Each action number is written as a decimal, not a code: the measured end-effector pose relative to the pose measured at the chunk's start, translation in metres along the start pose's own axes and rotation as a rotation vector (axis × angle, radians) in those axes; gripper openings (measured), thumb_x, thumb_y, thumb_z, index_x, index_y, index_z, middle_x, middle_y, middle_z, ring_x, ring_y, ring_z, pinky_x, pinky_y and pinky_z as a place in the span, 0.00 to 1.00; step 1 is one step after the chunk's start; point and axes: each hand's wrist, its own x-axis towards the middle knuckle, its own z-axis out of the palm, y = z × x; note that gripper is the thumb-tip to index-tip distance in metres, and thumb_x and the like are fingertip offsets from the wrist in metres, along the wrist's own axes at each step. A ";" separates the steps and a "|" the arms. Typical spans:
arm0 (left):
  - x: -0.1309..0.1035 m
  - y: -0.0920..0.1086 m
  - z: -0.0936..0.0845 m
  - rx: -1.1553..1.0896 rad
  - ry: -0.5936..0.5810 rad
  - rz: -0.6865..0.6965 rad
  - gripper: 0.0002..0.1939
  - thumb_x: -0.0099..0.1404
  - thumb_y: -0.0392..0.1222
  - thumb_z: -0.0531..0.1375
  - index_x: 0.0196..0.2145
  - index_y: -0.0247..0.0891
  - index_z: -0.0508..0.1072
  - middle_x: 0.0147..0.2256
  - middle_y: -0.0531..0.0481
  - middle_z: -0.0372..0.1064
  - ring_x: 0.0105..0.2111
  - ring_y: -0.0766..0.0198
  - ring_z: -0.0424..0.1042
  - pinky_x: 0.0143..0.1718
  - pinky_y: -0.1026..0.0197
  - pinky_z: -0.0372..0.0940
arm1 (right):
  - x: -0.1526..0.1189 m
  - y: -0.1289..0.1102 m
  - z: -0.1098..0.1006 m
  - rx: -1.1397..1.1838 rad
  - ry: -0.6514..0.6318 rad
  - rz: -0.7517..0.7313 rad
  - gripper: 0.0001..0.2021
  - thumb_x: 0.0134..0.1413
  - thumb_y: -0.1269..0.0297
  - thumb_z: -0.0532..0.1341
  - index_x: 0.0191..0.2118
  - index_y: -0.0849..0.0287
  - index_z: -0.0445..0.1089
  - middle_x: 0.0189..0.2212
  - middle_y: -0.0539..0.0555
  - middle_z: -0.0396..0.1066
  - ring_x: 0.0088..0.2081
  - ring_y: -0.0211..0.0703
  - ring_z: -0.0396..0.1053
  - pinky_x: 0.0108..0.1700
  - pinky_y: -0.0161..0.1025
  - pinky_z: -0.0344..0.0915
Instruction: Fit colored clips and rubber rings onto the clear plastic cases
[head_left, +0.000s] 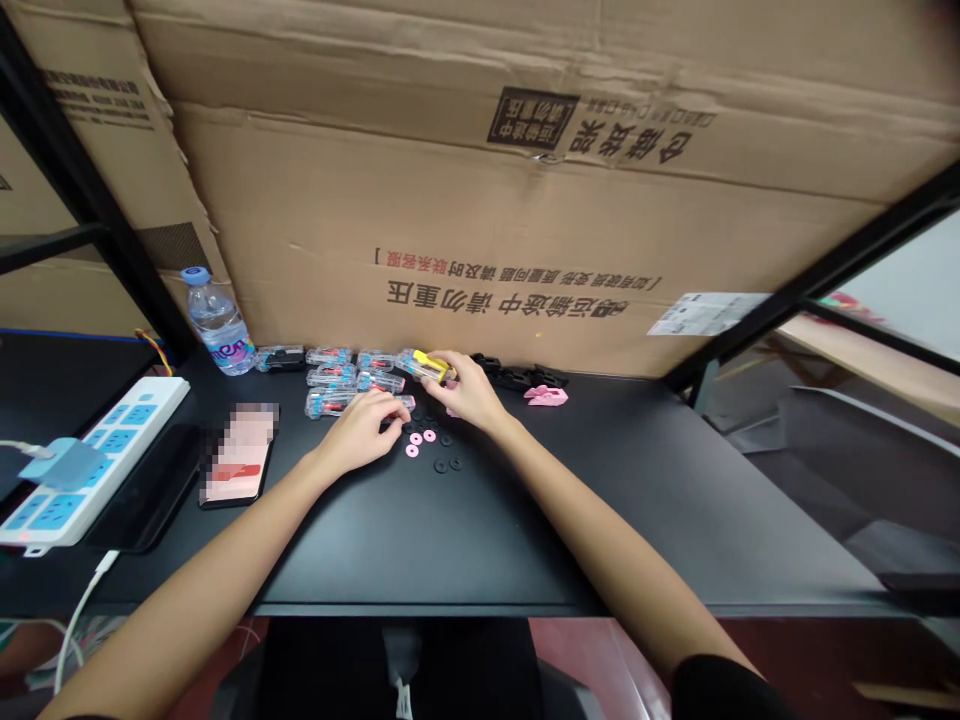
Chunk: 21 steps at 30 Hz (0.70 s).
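Note:
My right hand (474, 392) grips a clear plastic piece with a yellow part (433, 364) between thumb and fingers, at the back of the black table. My left hand (365, 428) lies just left of it, fingers curled and tips close to a group of small black rings (441, 465). Whatever those fingertips hold is hidden. Beyond the left hand, clear plastic casings (330, 375) with blue and red parts inside lie in short rows. Small pink rings (412, 451) are scattered between the hands. Black plastic parts (517, 377) and a pink plastic part (546, 396) lie right of the right hand.
A water bottle (221, 325) stands at the back left. Left of my arm lie a phone with a lit screen (238, 455), a dark phone (150, 490) and a white power strip (124, 440). Large cardboard (465, 210) forms the back wall between black frame posts.

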 end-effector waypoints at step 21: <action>-0.012 -0.032 -0.008 0.385 -0.079 -0.126 0.26 0.79 0.57 0.56 0.68 0.49 0.70 0.73 0.43 0.60 0.74 0.41 0.56 0.74 0.34 0.54 | -0.045 0.020 -0.015 -0.286 -0.166 -0.033 0.22 0.70 0.53 0.65 0.64 0.54 0.73 0.59 0.63 0.76 0.58 0.65 0.74 0.58 0.60 0.69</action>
